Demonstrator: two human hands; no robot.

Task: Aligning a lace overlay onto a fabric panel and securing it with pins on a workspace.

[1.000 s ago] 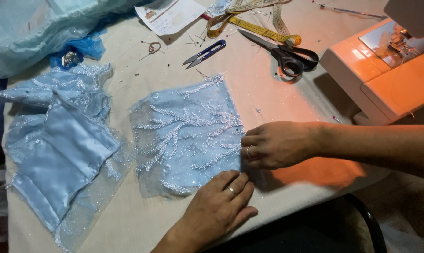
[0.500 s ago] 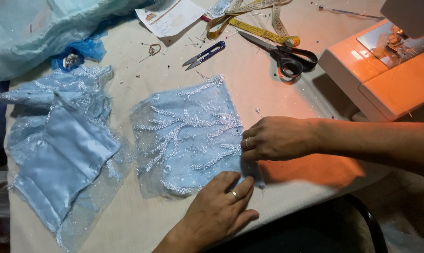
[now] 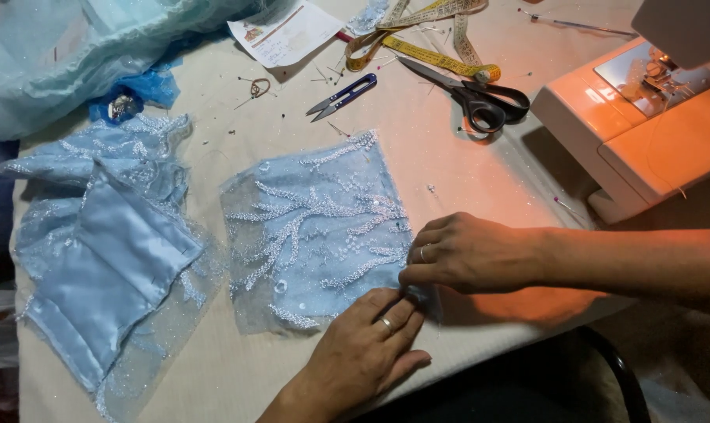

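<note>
In the head view, a pale blue square panel of beaded, embroidered mesh fabric (image 3: 316,231) is seen spread flat on the cream tabletop (image 3: 465,168), directly under both hands. The left hand (image 3: 363,356) is laid flat, fingers together, on the panel's near right corner, a ring showing on one finger. The right hand (image 3: 469,254) is set just beyond it, touching the left fingertips, its fingers curled and pinched on the panel's right edge. Well to the left of both hands, a folded pale blue satin and lace garment piece (image 3: 104,258) is laid on the tabletop. Beyond the right hand, black-handled scissors (image 3: 480,98), small blue thread snips (image 3: 343,95) and a yellow tape measure (image 3: 425,47) are seen. To the right of that hand, a white sewing machine (image 3: 645,117) is stood.
</note>
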